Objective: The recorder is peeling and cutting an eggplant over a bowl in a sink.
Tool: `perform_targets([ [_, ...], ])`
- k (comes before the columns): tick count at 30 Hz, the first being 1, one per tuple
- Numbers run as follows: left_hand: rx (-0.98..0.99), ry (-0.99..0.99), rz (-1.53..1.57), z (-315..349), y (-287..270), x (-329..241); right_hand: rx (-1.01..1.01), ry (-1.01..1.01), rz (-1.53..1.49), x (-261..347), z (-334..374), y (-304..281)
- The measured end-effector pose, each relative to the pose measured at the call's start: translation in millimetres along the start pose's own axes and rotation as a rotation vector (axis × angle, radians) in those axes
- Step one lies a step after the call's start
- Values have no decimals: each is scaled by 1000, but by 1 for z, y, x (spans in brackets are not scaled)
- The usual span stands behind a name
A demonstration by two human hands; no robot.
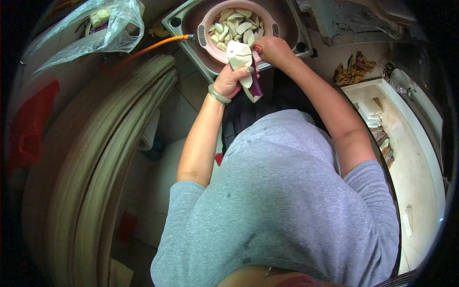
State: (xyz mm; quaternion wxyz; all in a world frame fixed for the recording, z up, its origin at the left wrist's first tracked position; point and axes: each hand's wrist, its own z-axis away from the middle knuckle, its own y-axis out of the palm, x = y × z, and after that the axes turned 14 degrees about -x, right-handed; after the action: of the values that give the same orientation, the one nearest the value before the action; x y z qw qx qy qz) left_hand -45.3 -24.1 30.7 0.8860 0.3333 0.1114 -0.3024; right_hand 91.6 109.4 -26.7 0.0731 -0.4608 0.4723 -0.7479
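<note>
My left hand [230, 80], with a pale green bangle at the wrist, is wrapped round a cut eggplant [240, 56]. White flesh shows over its upper part, and purple skin runs down its right side. Close to its right, my right hand [276, 51] is closed in a fist. A small red-orange end shows at its thumb side; the rest of what it grips is hidden. Just beyond both hands stands a pink basin [204, 39], holding many pale eggplant pieces [234, 25] with bits of dark skin.
Under the basin is a square metal stove top [191, 14], with an orange hose [162, 43] leading to it. A clear plastic bag [119, 28] hangs at far left. Long stacked boards [114, 129] curve along the left. At right are dark crumpled peels [355, 67] and a white drawer-like container [411, 158].
</note>
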Motion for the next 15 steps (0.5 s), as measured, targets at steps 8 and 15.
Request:
perform_targets([
  [8,106,-41,-11,1,2,-5,-34,-65,-108,18,-11,-7],
  [15,79,-76,40,0,5,-3,245,320,200,-37,1,10],
])
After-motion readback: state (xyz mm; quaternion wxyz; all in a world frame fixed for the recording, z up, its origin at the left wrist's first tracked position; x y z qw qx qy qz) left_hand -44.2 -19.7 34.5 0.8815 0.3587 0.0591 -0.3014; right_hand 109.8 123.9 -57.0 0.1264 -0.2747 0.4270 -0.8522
